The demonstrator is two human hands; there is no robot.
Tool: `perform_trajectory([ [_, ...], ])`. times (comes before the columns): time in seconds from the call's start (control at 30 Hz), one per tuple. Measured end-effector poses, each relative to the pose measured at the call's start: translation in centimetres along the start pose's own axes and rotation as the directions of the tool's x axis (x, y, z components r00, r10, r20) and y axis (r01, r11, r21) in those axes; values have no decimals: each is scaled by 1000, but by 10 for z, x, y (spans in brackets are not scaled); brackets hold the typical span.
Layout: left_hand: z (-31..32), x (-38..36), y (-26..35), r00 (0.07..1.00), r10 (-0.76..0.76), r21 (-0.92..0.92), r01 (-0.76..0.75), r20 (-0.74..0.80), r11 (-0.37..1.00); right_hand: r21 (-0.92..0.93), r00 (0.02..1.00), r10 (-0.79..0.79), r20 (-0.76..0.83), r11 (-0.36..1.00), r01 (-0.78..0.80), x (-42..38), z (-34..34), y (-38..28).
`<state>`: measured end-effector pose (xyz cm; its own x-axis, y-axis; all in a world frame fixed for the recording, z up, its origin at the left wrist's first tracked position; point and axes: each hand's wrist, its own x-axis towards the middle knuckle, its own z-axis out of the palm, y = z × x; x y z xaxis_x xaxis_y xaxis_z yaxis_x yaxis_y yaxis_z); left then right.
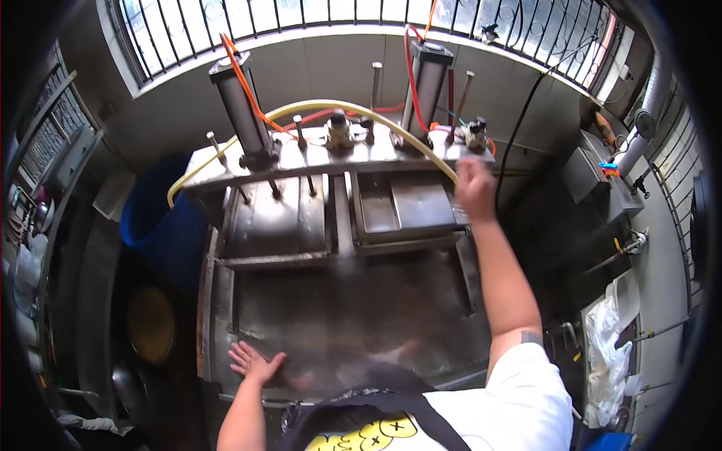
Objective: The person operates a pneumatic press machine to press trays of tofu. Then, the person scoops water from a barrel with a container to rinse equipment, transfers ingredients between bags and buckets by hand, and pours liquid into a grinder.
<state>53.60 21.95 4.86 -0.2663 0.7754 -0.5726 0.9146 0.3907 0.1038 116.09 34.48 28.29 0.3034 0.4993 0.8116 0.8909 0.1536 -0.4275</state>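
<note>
My left hand (256,364) lies with spread fingers at the front left of the steel work surface (338,308), holding nothing. My right hand (475,189) is raised at the right end of the press, its fingers curled and slightly blurred. It overlaps the end of a yellow hose (331,104) that arches over the press, just below a valve (475,134). Whatever those fingers hold is hidden. Beneath the press's metal crossbeam (331,159) sit two bays. The right one holds a rectangular metal box (423,201), and a flat metal plate (274,218) shows in the left one.
Two upright cylinders (242,109) (427,86) with orange and red tubes rise from the crossbeam. A blue barrel (162,218) stands left of the press, with a round yellowish container (150,325) lower down. White plastic bags (608,353) hang at the right. A barred window (331,15) spans the back.
</note>
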Motion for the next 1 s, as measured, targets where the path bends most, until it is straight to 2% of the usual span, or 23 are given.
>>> perform_trajectory([
  [0.03, 2, -2, -2, 1000, 3, -17, -3, -26, 1000, 159, 992, -99, 72, 984, 87, -40, 1, -28],
  [0.07, 3, -2, -3, 1000, 9, -12, -9, -30, 1000, 197, 956, -42, 291, 980, -17, -82, -3, -58],
  [0.1, 3, -3, -3, 999, 13, -6, -13, -36, 1000, 233, 850, -139, 508, 972, 20, -115, -4, -71],
  [0.17, 1, -3, 0, 1000, 4, 4, -4, -28, 1000, 77, 644, -203, 737, 973, 220, -162, 8, -81],
  [0.2, 0, -4, 0, 1000, 5, 4, -5, -25, 1000, 81, 640, -208, 739, 972, 222, -171, 17, -77],
  [0.27, 3, -4, -3, 1000, 2, 4, -2, -28, 1000, -276, 695, -39, 718, 900, 336, -181, 39, -67],
  [0.3, 1, -6, -3, 999, -4, -5, 3, -32, 1000, -244, 704, 6, 710, 940, 238, -180, 55, -51],
  [0.37, -2, -10, -2, 1000, 10, -3, -10, -26, 1000, -386, 399, 267, 877, 886, 257, -147, 63, -65],
  [0.4, 2, -7, -5, 999, 15, -3, -15, -41, 1000, -384, 403, 262, 877, 885, 262, -143, 76, -65],
  [0.47, 2, -7, -8, 998, 28, -11, -29, -48, 1000, -543, 368, 446, 815, 810, 221, -157, 103, -52],
  [0.5, 1, -9, -8, 998, 40, -15, -41, -53, 999, -482, 466, 349, 813, 852, 202, -161, 100, -47],
  [0.57, -3, -16, -9, 997, 57, -23, -58, -55, 998, -430, 419, 342, 841, 893, 134, -184, 101, -29],
  [0.63, -8, -18, -6, 1000, 24, 3, -24, -13, 1000, -390, 383, 287, 878, 893, 224, -192, 58, -67],
  [0.7, -6, -16, -9, 999, 46, -3, -46, -12, 999, -345, 456, 197, 868, 899, 270, -221, 15, -98],
  [0.77, -4, -18, -12, 996, 70, -37, -72, -56, 997, -269, 455, 126, 882, 926, 266, -265, -21, -111],
  [0.83, -3, -21, -12, 994, 93, -22, -94, -51, 995, -202, 370, 92, 924, 941, 270, -315, -60, -126],
  [0.87, -3, -22, -13, 994, 89, -25, -91, -63, 996, -169, 444, 48, 895, 956, 238, -337, -82, -137],
  [0.9, -3, -22, -13, 993, 85, -29, -88, -76, 996, -109, 483, -45, 875, 952, 286, -361, -101, -146],
  [0.97, 0, -21, -15, 993, 96, -2, -96, -71, 995, -32, 425, -59, 903, 978, 204, -392, -140, -167],
  [1.0, 1, -20, -17, 990, 99, -9, -100, -97, 995, -15, 429, -71, 900, 981, 194, -407, -157, -180],
])
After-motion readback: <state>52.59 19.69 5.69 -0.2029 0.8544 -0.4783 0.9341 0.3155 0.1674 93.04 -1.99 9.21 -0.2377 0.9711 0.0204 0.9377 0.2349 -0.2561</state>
